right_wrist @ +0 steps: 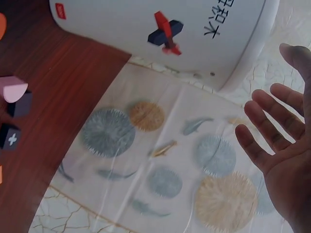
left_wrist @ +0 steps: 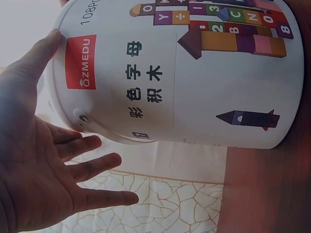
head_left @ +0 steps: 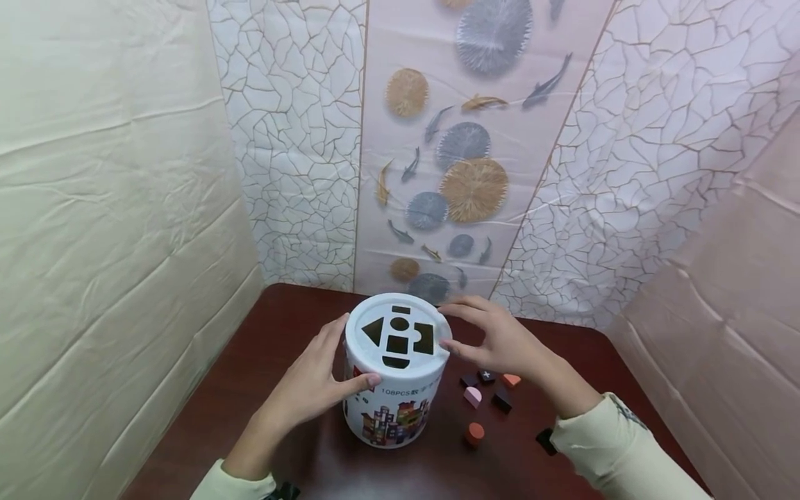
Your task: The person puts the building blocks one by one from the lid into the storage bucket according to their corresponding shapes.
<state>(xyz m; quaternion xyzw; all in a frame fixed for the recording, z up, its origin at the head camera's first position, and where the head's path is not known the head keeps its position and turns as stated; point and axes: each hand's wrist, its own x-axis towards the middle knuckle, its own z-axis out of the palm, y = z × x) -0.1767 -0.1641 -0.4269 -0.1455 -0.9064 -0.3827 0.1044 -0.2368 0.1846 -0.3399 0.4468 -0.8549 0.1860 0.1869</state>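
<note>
pale sleeves (head_left: 625, 444) lie nearest, and beyond them a white tub (head_left: 396, 410) stands upright on the dark red tabletop (head_left: 269, 333), towards its far edge, the cut-out lid (head_left: 367, 355) on. the left hand (head_left: 306, 389) is spread beside the lid's left edge, thumb against the front of the rim, curled round nothing. the right hand (head_left: 500, 340) is spread too, thumb and forefinger at the lid's right edge; i cannot tell whether they touch.

the tub looks like stiff plastic, smooth enough to slip, hardly fragile; its weight depends on the contents, which the dark holes hide. palms on opposite walls under the rim seem the surest hold, or the thin handle (left_wrist: 116, 137) fixed near the rim. loose blocks (head_left: 473, 396) lie towards the tabletop's right edge, probably hard and light, best pinched by flat sides.
</note>
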